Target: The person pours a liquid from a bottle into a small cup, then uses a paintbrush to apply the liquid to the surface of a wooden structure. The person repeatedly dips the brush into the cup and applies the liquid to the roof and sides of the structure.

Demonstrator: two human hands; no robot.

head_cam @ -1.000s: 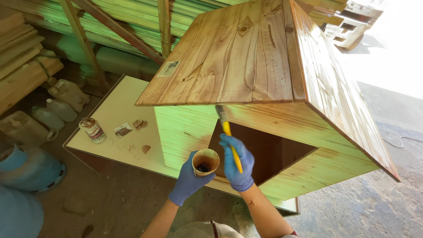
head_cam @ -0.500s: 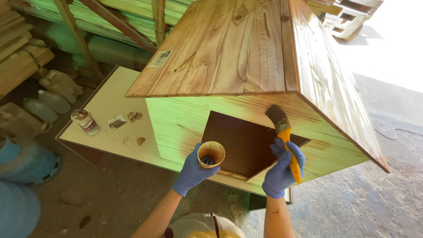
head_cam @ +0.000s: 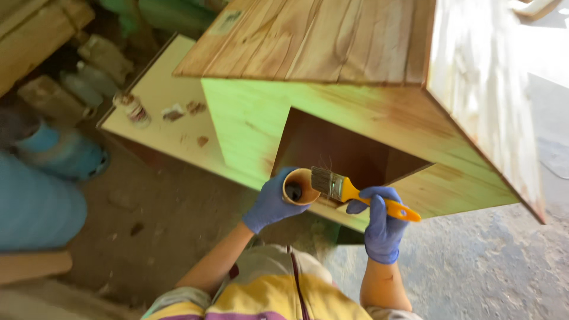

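My left hand, in a blue glove, holds a small brown cup of dark stain. My right hand, also gloved in blue, grips the yellow handle of a flat paintbrush. The bristles lie at the cup's rim. Both hands hover in front of the square opening in the green-tinted front of a large wooden box. The box's top and right side are stained plank wood.
The box rests on a pale board that carries a small jar and a few scraps. Blue containers and plastic bottles stand at the left. Bare concrete floor spreads to the right.
My right hand has brought the brush down from the box's upper right front edge to the cup. The view has moved closer to the box.
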